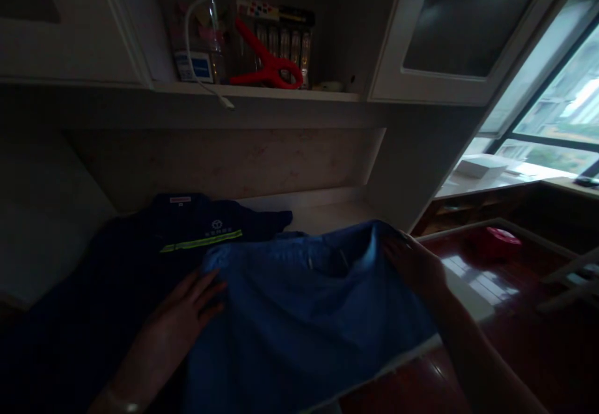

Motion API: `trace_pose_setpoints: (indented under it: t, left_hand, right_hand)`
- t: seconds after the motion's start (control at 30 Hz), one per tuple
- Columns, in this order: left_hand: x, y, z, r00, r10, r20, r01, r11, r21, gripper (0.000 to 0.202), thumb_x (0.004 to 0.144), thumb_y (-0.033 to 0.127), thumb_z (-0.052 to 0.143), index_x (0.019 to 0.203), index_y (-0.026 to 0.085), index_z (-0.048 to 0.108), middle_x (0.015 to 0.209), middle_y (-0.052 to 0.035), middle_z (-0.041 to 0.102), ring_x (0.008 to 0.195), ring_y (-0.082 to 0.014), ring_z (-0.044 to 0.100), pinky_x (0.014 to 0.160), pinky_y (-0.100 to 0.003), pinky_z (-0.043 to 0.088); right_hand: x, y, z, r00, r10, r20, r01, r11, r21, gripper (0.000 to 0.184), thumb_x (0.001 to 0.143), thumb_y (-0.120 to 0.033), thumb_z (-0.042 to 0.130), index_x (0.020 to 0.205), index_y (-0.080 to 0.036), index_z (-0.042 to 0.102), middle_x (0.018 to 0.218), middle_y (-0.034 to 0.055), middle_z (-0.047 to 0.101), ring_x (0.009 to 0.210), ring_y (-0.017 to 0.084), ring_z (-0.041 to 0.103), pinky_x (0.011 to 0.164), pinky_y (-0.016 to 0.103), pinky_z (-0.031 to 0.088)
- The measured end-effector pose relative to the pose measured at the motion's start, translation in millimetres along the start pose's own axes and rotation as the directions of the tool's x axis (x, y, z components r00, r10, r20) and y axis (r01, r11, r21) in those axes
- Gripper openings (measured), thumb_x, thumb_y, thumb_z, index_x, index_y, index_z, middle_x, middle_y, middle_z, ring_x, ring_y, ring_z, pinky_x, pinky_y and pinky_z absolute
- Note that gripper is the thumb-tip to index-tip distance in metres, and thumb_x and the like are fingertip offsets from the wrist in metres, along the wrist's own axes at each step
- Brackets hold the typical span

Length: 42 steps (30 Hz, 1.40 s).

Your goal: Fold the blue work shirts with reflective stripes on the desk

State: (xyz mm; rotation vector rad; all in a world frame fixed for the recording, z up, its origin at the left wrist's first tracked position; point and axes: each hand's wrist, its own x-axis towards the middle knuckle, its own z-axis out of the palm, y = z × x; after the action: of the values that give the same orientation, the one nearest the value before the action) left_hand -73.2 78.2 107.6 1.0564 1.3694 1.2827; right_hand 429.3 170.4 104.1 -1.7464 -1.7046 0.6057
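Note:
A blue garment with a gathered waistband [299,301] spreads between my two hands, probably trousers or a skirt; its lower part runs out of view. My left hand [187,311] grips its upper left corner, the fingers bent over the edge. At the upper right end of the waistband, my right hand [414,264] holds the cloth, its fingertips partly hidden in shadow. The waistband gapes toward the right side. Behind and left of it lies a dark navy work shirt [135,270] with a yellow-green stripe and a pale chest emblem.
Overhead, a shelf [262,92] carries a red spring clamp [269,67], small boxes and packaging. A white cable [188,33] dangles over its edge. Cabinet doors [449,33] flank the shelf. To the right are a window [556,108], a reddish floor and a pink-red object [498,242].

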Motion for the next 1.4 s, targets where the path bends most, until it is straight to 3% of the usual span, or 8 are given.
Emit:
trace_pose_setpoints:
  t: [0.07, 0.17, 0.33, 0.47, 0.57, 0.9, 1.17, 1.4]
  left_hand:
    - [41, 9, 12.0, 0.999, -0.034, -0.018, 0.033, 0.997, -0.072, 0.067, 0.089, 0.046, 0.045, 0.15, 0.025, 0.026, 0.153, -0.012, 0.041, 0.123, -0.029, 0.058, 0.099, -0.049, 0.052]
    - [76, -6, 29.6, 0.985, 0.08, -0.155, -0.017, 0.929, 0.371, 0.079, 0.09, 0.053, 0.044, 0.154, 0.02, 0.012, 0.156, -0.0167, 0.034, 0.13, -0.0292, 0.052, 0.108, -0.05, 0.042]
    - [81, -59, 50.4, 0.943, 0.264, 0.205, -0.291, 0.35, 0.89, 0.063, 0.094, 0.05, 0.032, 0.143, 0.014, 0.045, 0.151, -0.0142, 0.043, 0.139, -0.0282, 0.04, 0.117, -0.053, 0.028]
    - [80, -85, 52.9, 0.93, 0.091, 0.357, -0.356, -0.029, 0.934, 0.049, 0.09, 0.03, 0.037, 0.134, 0.024, 0.058, 0.149, -0.0092, 0.046, 0.139, -0.0364, 0.039, 0.111, -0.07, 0.022]
    - [90, -98, 52.7, 0.89, 0.027, 0.455, -0.445, -0.165, 0.88, 0.05, 0.085, 0.017, 0.036, 0.124, 0.029, 0.065, 0.149, -0.0076, 0.046, 0.139, -0.0393, 0.038, 0.106, -0.077, 0.019]
    - [159, -95, 146.2, 0.796, 0.016, 0.605, -0.563, -0.345, 0.751, 0.057, 0.087, 0.009, 0.029, 0.128, 0.031, 0.062, 0.148, -0.0108, 0.047, 0.138, -0.0404, 0.038, 0.105, -0.075, 0.022]
    - [262, -118, 195.4, 0.693, -0.015, 0.721, -0.647, -0.454, 0.612, 0.061, 0.083, 0.006, 0.031, 0.133, 0.031, 0.057, 0.149, -0.0106, 0.046, 0.137, -0.0413, 0.038, 0.101, -0.067, 0.036]
    - [326, -123, 230.7, 0.693, -0.023, 0.72, -0.68, -0.354, 0.642, 0.064, 0.081, 0.006, 0.028, 0.132, 0.028, 0.06, 0.151, -0.0088, 0.045, 0.113, -0.0366, 0.059, 0.09, -0.059, 0.046]
  right_hand:
    - [49, -9, 30, 0.999, 0.004, -0.043, 0.001, 0.992, 0.126, 0.06, 0.096, -0.034, 0.029, 0.154, -0.03, 0.014, 0.15, 0.0073, 0.046, 0.125, 0.019, 0.056, 0.095, 0.045, 0.051]
    - [90, -16, 80, 0.997, 0.039, -0.059, -0.023, 0.971, 0.24, 0.075, 0.093, -0.041, 0.04, 0.157, -0.021, 0.007, 0.15, 0.0144, 0.045, 0.128, 0.025, 0.054, 0.102, 0.044, 0.046]
    - [77, -11, 139, 0.979, -0.053, 0.199, 0.132, 0.904, -0.407, 0.056, 0.096, -0.052, 0.033, 0.149, -0.032, 0.038, 0.159, 0.0046, 0.029, 0.146, 0.035, 0.02, 0.111, 0.071, 0.0]
    - [67, 3, 149, 0.955, 0.082, 0.285, 0.079, 0.855, -0.512, 0.059, 0.098, -0.059, 0.017, 0.151, -0.037, 0.031, 0.163, 0.0008, 0.018, 0.148, 0.035, 0.01, 0.104, 0.077, -0.008]
    - [74, 17, 141, 0.961, 0.06, 0.269, 0.082, 0.87, -0.487, 0.061, 0.097, -0.062, 0.014, 0.151, -0.039, 0.03, 0.163, 0.0002, 0.019, 0.148, 0.034, 0.009, 0.104, 0.077, -0.009]
    - [139, 80, 92, 0.975, 0.119, 0.186, -0.011, 0.866, -0.5, 0.061, 0.097, -0.062, 0.017, 0.151, -0.038, 0.029, 0.163, 0.001, 0.02, 0.148, 0.032, 0.011, 0.105, 0.075, -0.012]
    - [212, 126, 70, 0.988, 0.094, 0.119, -0.02, 0.859, -0.511, 0.063, 0.095, -0.066, 0.014, 0.149, -0.039, 0.033, 0.161, 0.0004, 0.024, 0.147, 0.03, 0.016, 0.106, 0.074, -0.008]
    - [268, 155, 64, 0.989, 0.114, 0.098, -0.048, 0.857, -0.514, 0.063, 0.094, -0.066, 0.016, 0.149, -0.04, 0.033, 0.161, -0.0004, 0.024, 0.147, 0.03, 0.017, 0.108, 0.075, -0.002]
